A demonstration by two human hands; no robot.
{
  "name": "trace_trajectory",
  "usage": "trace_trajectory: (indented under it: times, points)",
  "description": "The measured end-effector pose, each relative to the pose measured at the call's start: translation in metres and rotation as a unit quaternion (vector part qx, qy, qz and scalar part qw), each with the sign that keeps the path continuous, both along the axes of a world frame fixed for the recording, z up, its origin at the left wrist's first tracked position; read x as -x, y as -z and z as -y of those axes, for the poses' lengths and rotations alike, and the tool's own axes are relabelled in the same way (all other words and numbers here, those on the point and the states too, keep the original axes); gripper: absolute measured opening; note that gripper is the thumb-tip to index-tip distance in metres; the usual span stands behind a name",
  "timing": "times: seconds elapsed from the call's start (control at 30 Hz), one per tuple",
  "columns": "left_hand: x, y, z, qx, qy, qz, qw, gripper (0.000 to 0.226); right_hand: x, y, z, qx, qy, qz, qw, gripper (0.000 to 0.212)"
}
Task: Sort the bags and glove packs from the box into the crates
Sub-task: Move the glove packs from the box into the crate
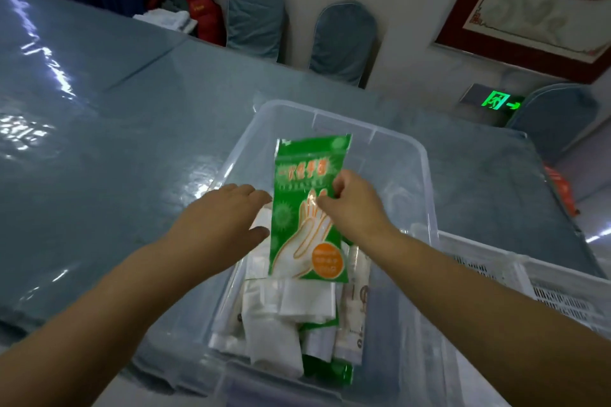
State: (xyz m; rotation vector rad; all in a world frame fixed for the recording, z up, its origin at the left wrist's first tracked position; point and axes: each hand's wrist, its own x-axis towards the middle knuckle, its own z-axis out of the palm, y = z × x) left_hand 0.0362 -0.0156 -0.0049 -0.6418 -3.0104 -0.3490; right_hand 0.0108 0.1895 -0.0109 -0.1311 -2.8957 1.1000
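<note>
The right hand (350, 201) pinches a green glove pack (307, 208) between thumb and curled fingers, gripping it partway down its right edge and holding it lifted over the clear plastic box (426, 175) — the pack's printed face, with a white glove drawing and an orange circle, is turned up toward the camera. The left hand (228, 218) reaches in beside it with fingers extended and relaxed, fingertips on a white bag (263, 220) just left of the green pack; whether it actually grips that bag cannot be told. Below the lifted pack, inside the box, lies a heap of white bags (274, 324) mixed with more green packs (327, 373) and some printed packets along the right side. The box stands on a table under a shiny blue-grey cover (99, 142). Just right of the box sits a white slotted crate (545, 287) — its rim touching or nearly touching the box wall
</note>
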Motion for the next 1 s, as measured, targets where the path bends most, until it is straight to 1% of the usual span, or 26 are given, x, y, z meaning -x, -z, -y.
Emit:
trace_trajectory:
  times: [0.1, 0.17, 0.23, 0.27, 0.3, 0.33, 0.4, 0.43, 0.47, 0.5, 0.53, 0.57, 0.63, 0.7, 0.77, 0.83, 0.9, 0.97, 1.0]
  points:
    - [0.007, -0.006, -0.004, -0.057, -0.012, 0.003, 0.998, 0.057, -0.007, -0.032, -0.022, 0.120, 0.032, -0.077, 0.989, 0.026]
    - [0.017, -0.012, -0.016, -0.112, -0.021, 0.031, 0.993, 0.072, -0.011, -0.046, -0.036, 0.179, 0.057, -0.103, 0.977, 0.025]
    - [0.029, -0.021, -0.036, -0.188, -0.039, 0.111, 0.975, 0.081, -0.013, -0.054, -0.051, 0.220, 0.080, -0.114, 0.965, 0.022]
    - [0.034, -0.025, -0.049, -0.229, -0.045, 0.160, 0.959, 0.079, -0.015, -0.055, -0.059, 0.239, 0.093, -0.121, 0.959, 0.021]
    - [0.036, -0.029, -0.064, -0.274, -0.045, 0.203, 0.939, 0.072, -0.017, -0.055, -0.069, 0.257, 0.109, -0.129, 0.952, 0.021]
    - [0.036, -0.032, -0.079, -0.322, -0.042, 0.238, 0.915, 0.059, -0.021, -0.055, -0.081, 0.277, 0.127, -0.135, 0.943, 0.020]
    - [0.030, -0.035, -0.109, -0.402, -0.030, 0.282, 0.871, 0.026, -0.031, -0.054, -0.107, 0.343, 0.168, -0.128, 0.915, 0.019]
    - [0.026, -0.035, -0.125, -0.423, -0.020, 0.287, 0.859, 0.015, -0.037, -0.054, -0.122, 0.392, 0.183, -0.112, 0.894, 0.018]
    - [0.022, -0.035, -0.142, -0.435, -0.012, 0.283, 0.855, 0.013, -0.045, -0.055, -0.139, 0.440, 0.190, -0.087, 0.873, 0.019]
    - [0.018, -0.035, -0.159, -0.440, -0.006, 0.274, 0.855, 0.013, -0.053, -0.055, -0.156, 0.473, 0.186, -0.058, 0.859, 0.023]
    - [0.015, -0.036, -0.177, -0.436, 0.000, 0.265, 0.860, 0.014, -0.061, -0.054, -0.174, 0.483, 0.177, -0.033, 0.857, 0.029]
    - [0.013, -0.036, -0.194, -0.426, 0.012, 0.260, 0.866, 0.015, -0.069, -0.053, -0.192, 0.471, 0.174, -0.019, 0.864, 0.035]
    - [0.008, -0.036, -0.228, -0.402, 0.051, 0.256, 0.877, 0.020, -0.081, -0.050, -0.229, 0.411, 0.196, -0.024, 0.890, 0.040]
    - [0.006, -0.036, -0.257, -0.367, 0.085, 0.210, 0.902, 0.031, -0.089, -0.047, -0.266, 0.328, 0.230, -0.042, 0.915, 0.040]
    - [0.005, -0.035, -0.280, -0.342, 0.086, 0.161, 0.922, 0.034, -0.093, -0.039, -0.300, 0.216, 0.234, -0.045, 0.947, 0.037]
    - [0.004, -0.031, -0.298, -0.329, 0.066, 0.147, 0.930, 0.033, -0.093, -0.024, -0.326, 0.107, 0.198, -0.034, 0.974, 0.032]
    - [0.004, -0.027, -0.312, -0.308, 0.046, 0.139, 0.940, 0.033, -0.090, -0.001, -0.345, -0.009, 0.138, -0.024, 0.990, 0.024]
    - [0.005, -0.022, -0.322, -0.273, 0.032, 0.129, 0.953, 0.032, -0.084, 0.022, -0.359, -0.118, 0.074, -0.010, 0.990, 0.017]
    - [0.005, -0.020, -0.325, -0.256, 0.027, 0.129, 0.957, 0.033, -0.080, 0.031, -0.364, -0.152, 0.047, 0.003, 0.987, 0.017]
